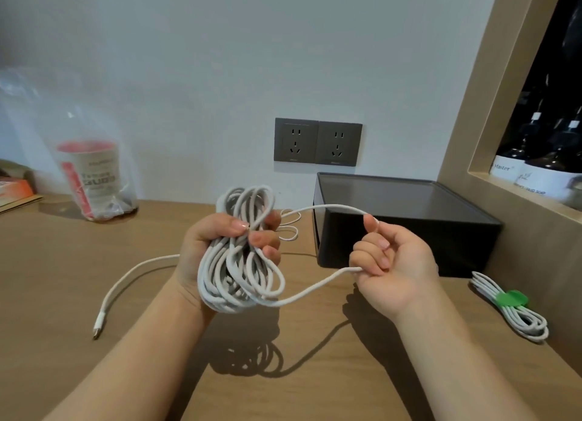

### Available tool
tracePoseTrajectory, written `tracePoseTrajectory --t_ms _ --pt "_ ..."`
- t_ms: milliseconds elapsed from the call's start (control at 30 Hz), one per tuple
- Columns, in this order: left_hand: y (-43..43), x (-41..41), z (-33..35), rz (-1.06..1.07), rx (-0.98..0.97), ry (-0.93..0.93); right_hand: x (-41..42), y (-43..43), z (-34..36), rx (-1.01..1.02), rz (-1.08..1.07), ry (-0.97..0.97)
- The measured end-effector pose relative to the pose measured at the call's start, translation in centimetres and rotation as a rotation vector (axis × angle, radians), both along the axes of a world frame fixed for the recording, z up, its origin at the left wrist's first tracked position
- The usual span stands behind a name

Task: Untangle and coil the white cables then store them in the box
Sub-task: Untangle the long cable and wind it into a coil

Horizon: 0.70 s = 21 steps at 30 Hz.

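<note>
My left hand (208, 247) grips a thick bundle of white cable loops (239, 272) above the wooden desk. A free strand of the same cable runs from the bundle to my right hand (393, 263), which holds it with curled fingers, then arcs back over toward the bundle. One loose end with a plug (97, 331) trails on the desk at the left. A second white cable (516, 313), coiled and bound with a green tie, lies at the right. The dark box (409, 231) sits closed behind my right hand.
A clear plastic bag holding a cup (94, 178) stands at the back left, beside an orange-edged book (15, 190). Two wall sockets (318, 143) sit above the desk (78, 263). A wooden shelf frame with dark bottles (535, 168) rises at the right.
</note>
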State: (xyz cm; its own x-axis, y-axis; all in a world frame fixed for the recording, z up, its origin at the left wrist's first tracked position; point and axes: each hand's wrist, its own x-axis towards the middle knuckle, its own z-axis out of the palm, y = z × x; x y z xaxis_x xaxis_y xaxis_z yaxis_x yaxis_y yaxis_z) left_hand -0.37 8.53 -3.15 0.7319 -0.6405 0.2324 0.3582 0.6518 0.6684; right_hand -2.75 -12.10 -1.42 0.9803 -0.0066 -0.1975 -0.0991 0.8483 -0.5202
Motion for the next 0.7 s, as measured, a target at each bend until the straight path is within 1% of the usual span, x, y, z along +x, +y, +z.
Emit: tracePoseTrajectory --t_ms 133,200,233,300,333,367,400,500,600,700 --pt "-0.74 0.07 -0.54 -0.154 0.128 -0.050 0.24 0.30 -0.21 -0.067 -0.021 0.024" --pt "-1.02 0.17 -0.73 -0.202 0.174 -0.061 0.25 0.60 -0.32 -0.175 -0.014 0.026" --pt "-1.04 0.26 -0.79 -0.213 0.193 -0.061 0.32 0.69 -0.44 -0.305 -0.021 0.035" --pt "-0.95 0.45 -0.89 -0.256 0.219 -0.062 0.45 0.74 -0.62 -0.707 -0.074 0.059" --pt "-0.87 0.51 -0.92 -0.274 0.241 -0.061 0.43 0.73 -0.54 -0.858 -0.092 0.059" --pt "-0.81 0.60 -0.99 -0.282 0.265 -0.058 0.45 0.66 -0.51 -0.920 -0.087 0.051" --pt "-0.80 0.66 -1.06 -0.289 0.285 -0.054 0.33 0.57 -0.42 -0.913 -0.060 0.041" --pt "-0.66 0.79 -1.13 -0.338 0.302 -0.041 -0.01 0.30 -0.28 -0.775 0.044 0.062" --pt "-0.46 0.75 -0.79 -0.375 0.304 -0.026 -0.03 0.15 -0.40 -0.639 0.077 0.077" --pt "-0.75 0.53 -0.60 -0.265 0.416 -0.038 -0.10 0.25 -0.23 -0.569 0.074 0.055"
